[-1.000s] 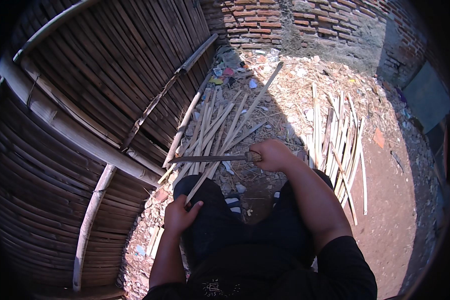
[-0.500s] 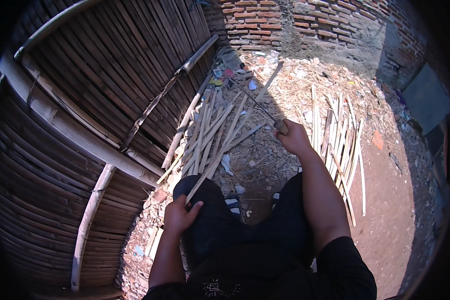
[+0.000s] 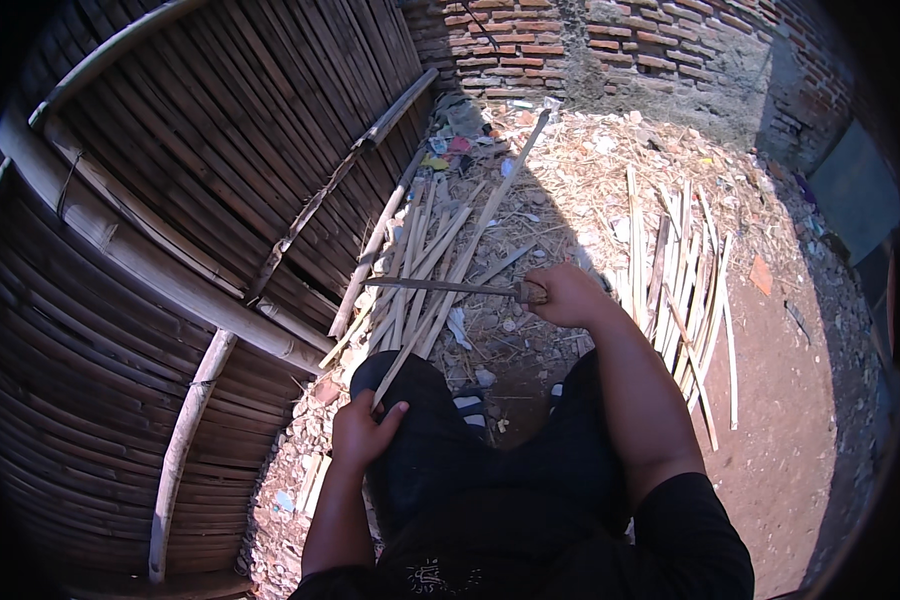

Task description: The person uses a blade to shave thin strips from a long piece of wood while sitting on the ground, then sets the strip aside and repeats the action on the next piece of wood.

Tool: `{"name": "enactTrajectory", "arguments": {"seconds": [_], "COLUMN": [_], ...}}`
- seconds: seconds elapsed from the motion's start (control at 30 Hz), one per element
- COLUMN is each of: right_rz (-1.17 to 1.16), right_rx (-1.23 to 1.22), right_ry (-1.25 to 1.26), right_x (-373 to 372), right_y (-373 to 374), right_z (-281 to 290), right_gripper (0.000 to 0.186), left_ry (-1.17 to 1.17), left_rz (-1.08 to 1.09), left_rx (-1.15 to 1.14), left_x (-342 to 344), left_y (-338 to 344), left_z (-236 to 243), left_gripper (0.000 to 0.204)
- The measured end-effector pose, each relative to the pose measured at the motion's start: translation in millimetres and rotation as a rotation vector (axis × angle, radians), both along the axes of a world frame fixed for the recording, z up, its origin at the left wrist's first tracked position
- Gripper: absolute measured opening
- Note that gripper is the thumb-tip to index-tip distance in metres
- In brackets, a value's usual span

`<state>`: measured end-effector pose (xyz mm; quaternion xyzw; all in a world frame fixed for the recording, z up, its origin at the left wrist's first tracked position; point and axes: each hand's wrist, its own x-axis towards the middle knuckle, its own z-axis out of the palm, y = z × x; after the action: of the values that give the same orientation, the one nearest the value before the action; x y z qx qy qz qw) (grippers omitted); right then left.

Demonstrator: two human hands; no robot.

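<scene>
My left hand [image 3: 365, 430] rests beside my left thigh, fingers closed round the near end of a long bamboo strip [image 3: 494, 200]. The strip runs away from me over a pile of pale bamboo strips [image 3: 410, 262], its dark far end near the brick wall. Out in front, my right hand [image 3: 570, 296] grips the wooden handle of a long-bladed knife [image 3: 445, 287]. Its narrow blade points left and lies across the held strip in this view; whether they touch I cannot tell.
Split strips lie in another pile [image 3: 685, 270] on the right. A bamboo-slat wall [image 3: 220, 150] stands close on the left, a brick wall [image 3: 530, 50] at the far side. Straw, stones and litter cover the ground, with a broken tile piece [image 3: 761, 275] at right.
My right hand has come slightly nearer and left, and the knife has swung from pointing forward-left to pointing left across the strip. The strip's far end has shifted a little left.
</scene>
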<state>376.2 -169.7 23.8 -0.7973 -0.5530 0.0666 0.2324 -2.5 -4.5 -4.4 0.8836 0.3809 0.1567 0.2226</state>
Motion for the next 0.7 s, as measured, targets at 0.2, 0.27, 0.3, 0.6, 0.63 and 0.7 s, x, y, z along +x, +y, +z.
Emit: {"name": "enactTrajectory", "arguments": {"seconds": [0.2,0.27,0.3,0.6,0.63,0.7], "right_rz": [-0.416,-0.375,-0.353,0.15,0.155,0.159], "right_rx": [0.194,0.191,0.189,-0.166,-0.15,-0.118], "right_ry": [0.283,0.288,0.292,0.02,0.015,0.001], "right_x": [32.4,31.5,29.3,-26.8,-26.2,-19.9], "right_y": [-13.0,-11.4,-9.8,8.0,8.6,6.2], "right_z": [-1.1,-3.7,-4.1,10.9,9.3,6.1], "right_gripper": [0.054,0.052,0.051,0.034,0.034,0.035], "left_ry": [0.003,0.002,0.001,0.041,0.048,0.044], "left_rz": [-0.004,-0.005,0.002,0.003,-0.001,-0.008], "left_rx": [0.014,0.015,0.008,0.006,0.013,0.019], "left_x": [2.8,3.3,3.0,0.3,0.0,1.5], "left_y": [-1.5,-1.7,-2.2,0.9,1.0,0.6], "left_z": [1.7,1.7,2.4,-1.6,-1.6,-0.8], "left_gripper": [0.052,0.052,0.052,0.054,0.054,0.054]}}
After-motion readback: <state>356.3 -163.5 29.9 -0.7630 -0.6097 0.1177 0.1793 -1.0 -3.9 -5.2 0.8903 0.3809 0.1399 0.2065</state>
